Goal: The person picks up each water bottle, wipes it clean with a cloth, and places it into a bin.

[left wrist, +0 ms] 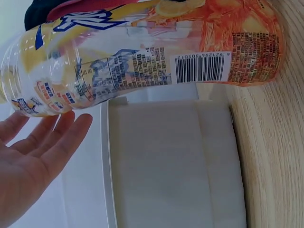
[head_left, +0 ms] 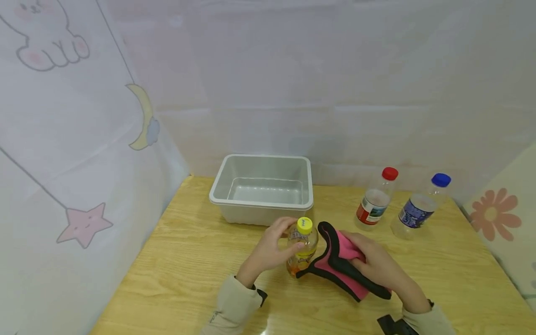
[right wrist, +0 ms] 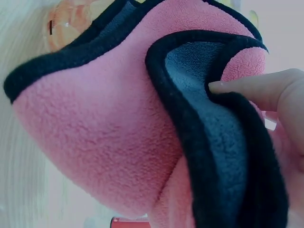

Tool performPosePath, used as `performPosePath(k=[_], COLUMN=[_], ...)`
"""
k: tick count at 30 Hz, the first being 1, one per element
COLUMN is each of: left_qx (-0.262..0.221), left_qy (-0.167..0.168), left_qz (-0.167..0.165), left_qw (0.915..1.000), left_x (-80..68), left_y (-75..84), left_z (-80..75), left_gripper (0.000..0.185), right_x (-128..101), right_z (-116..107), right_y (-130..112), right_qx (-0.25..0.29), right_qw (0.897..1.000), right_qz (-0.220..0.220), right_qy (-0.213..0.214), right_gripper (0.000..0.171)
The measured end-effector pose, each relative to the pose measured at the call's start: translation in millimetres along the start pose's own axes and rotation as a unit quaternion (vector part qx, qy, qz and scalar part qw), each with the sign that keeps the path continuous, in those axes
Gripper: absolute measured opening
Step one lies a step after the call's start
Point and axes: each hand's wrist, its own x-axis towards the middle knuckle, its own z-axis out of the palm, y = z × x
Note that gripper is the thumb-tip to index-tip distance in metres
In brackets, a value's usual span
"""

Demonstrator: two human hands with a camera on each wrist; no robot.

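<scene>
An orange-labelled plastic bottle with a yellow cap (head_left: 304, 226) stands on the wooden table in the head view. My left hand (head_left: 268, 251) is at its left side, the thumb reaching across its near face. In the left wrist view the left fingers (left wrist: 71, 135) are fairly straight, with tips right at the bottle's (left wrist: 142, 57) upper edge and the palm apart from it. My right hand (head_left: 378, 263) grips a folded pink cloth (head_left: 346, 281) with black edging, thumb pressing into a fold. The cloth (right wrist: 104, 128) overlaps the bottle's lower part in the right wrist view.
A grey plastic bin (head_left: 259, 211) stands behind the bottle, near the back wall. To the right are a red-capped bottle (head_left: 372, 207) and a blue-capped bottle (head_left: 416, 211), both upright. Printed white sheeting (head_left: 268, 83) rises along the table's back edge.
</scene>
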Motion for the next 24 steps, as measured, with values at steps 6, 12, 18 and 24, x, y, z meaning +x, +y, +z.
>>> performPosePath(k=[6,12,18,24], left_qx=[0.021,0.02,0.018,0.025], left_qy=[0.021,0.025,0.024,0.029], left_qz=[-0.016,-0.031,-0.027,-0.027], left_qw=[0.9994,0.999,0.9992,0.9989], left_x=[0.8,-2.3,-2.2,-2.1], left_y=[3.5,6.7,7.2,6.7], left_z=[3.9,4.5,3.7,5.3], left_gripper=[0.043,0.043,0.045,0.045], right_x=[6,9,14,20], right_z=[-2,-3,-5,-2], right_y=[-4,-9,-10,-14], right_qx=[0.006,0.004,0.005,0.002], right_qw=[1.0,1.0,1.0,1.0], right_qz=[-0.011,-0.009,-0.012,-0.018], right_qy=[0.009,0.004,-0.013,-0.022], right_gripper=[0.062,0.063,0.062,0.058])
